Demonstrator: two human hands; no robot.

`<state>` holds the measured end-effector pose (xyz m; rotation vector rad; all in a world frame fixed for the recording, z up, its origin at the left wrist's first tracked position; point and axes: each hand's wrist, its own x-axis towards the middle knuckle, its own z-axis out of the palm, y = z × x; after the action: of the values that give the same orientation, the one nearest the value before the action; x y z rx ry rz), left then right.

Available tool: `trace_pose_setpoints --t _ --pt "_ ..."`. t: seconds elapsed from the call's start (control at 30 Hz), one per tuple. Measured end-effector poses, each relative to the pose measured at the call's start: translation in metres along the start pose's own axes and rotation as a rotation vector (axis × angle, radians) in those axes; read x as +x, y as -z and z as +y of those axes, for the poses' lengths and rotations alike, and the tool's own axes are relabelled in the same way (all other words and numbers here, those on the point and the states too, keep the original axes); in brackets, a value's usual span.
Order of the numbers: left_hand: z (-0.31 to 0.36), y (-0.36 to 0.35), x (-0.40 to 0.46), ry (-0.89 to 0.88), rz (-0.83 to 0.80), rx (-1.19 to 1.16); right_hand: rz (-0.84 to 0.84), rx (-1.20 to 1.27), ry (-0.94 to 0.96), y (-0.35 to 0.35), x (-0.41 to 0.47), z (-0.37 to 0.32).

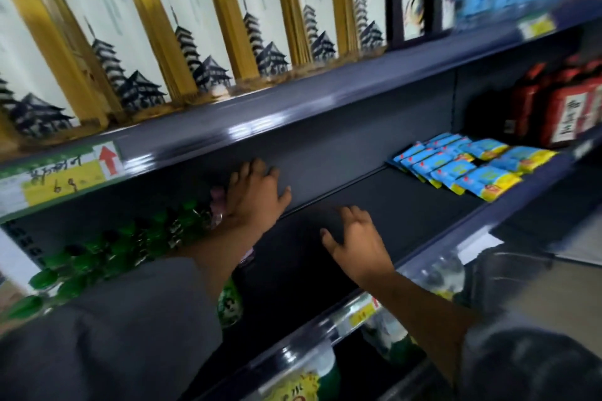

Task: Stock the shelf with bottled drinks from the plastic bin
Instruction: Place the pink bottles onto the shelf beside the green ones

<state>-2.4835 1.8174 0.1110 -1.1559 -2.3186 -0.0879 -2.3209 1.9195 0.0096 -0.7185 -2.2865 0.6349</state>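
Neither hand holds a bottle. The left hand reaches deep over the shelf, fingers spread and lightly bent, just beside a pink-capped bottle at the right end of the row of green-capped bottles. It probably presses or steadies that bottle, though motion blur hides any contact. The right hand hovers open over the bare dark stretch of shelf to the right, likely ready for the next placement. The bottles stand packed to the left so the row can grow rightward toward the blue snack packets at the far right. A sleeve covers the near bottles. The plastic bin is a blurred shape at the near right, its contents unreadable.
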Motion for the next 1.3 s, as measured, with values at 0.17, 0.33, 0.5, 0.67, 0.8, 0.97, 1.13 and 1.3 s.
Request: trace_pose_setpoints --t 0.17,0.33,0.5,0.67,0.8,0.97,1.13,1.3 --pt "0.062 0.008 -0.034 -0.052 0.015 -0.166 0.09 -0.138 -0.064 0.067 -0.047 0.04" --pt "0.179 0.014 -0.073 -0.129 -0.038 -0.36 0.122 -0.367 -0.167 0.172 -0.126 0.119" --pt "0.304 0.029 -0.119 -0.288 -0.071 -0.479 0.174 -0.489 -0.372 0.247 -0.21 0.161" --pt "0.383 0.032 -0.166 -0.363 -0.161 -0.599 0.164 -0.518 -0.523 0.29 -0.277 0.191" --pt "0.422 0.014 -0.196 -0.318 -0.308 -0.634 0.089 -0.471 -0.59 0.288 -0.295 0.211" --pt "0.442 -0.024 -0.223 -0.339 -0.4 -0.64 -0.039 -0.486 -0.591 0.252 -0.28 0.23" --pt "0.45 -0.074 -0.242 -0.322 -0.528 -0.554 -0.133 -0.422 -0.661 0.203 -0.272 0.258" --pt "0.473 -0.115 -0.253 -0.307 -0.694 -0.531 -0.256 -0.428 -0.842 0.171 -0.271 0.289"
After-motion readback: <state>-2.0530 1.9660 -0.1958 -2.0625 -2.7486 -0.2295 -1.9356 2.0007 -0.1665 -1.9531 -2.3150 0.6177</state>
